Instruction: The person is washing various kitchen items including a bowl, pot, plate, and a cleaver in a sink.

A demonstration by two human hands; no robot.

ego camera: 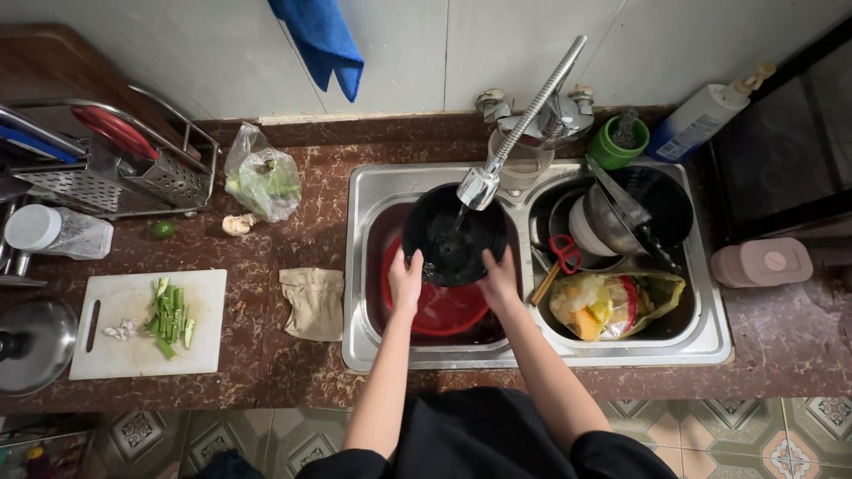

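Head view: a black bowl [454,232] is gripped at its rim by both hands' fingers, left [406,277] and right [500,277], under the tap [480,187]; a red basin [441,310] is seen below.

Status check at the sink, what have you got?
Both hands, left hand and right hand, gripping black pan under running faucet. Red basin beneath.

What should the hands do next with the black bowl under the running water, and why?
Probably tilt the black bowl a little so the water pours out. Both hands, the left hand and right hand, grip its near rim, the tap streams into it, and the red basin sits below to catch it.
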